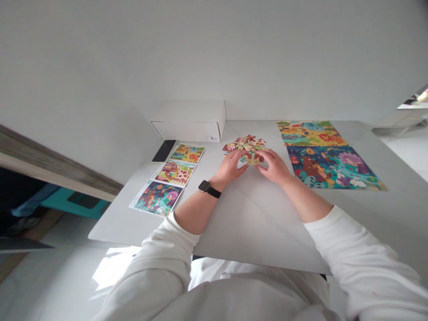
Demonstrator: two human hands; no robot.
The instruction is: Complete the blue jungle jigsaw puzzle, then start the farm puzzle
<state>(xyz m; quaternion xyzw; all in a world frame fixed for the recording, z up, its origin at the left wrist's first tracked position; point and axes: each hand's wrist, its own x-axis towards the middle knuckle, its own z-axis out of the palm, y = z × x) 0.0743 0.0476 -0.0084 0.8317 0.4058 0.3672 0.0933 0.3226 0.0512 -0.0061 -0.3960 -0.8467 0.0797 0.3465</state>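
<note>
My left hand (pixel 231 166) and my right hand (pixel 274 166) face each other over the table, fingers curved and thumbs pointing inward. Between them is a small group of jigsaw puzzle pieces (pixel 253 159) in red, yellow and pale blue, gripped at its sides by both hands. Just beyond the fingertips lies a loose heap of jigsaw pieces (pixel 248 141) in red, green and cream. My fingers cover part of the pieces, so whether the group is joined I cannot tell.
On the left lie a dark phone (pixel 164 151) and a sheet with three small pictures (pixel 175 173). A white box (pixel 187 129) stands against the wall. Two colourful animal pictures, a yellow one (pixel 310 133) and a dark blue one (pixel 334 168), lie at the right on the white table (pixel 257 223).
</note>
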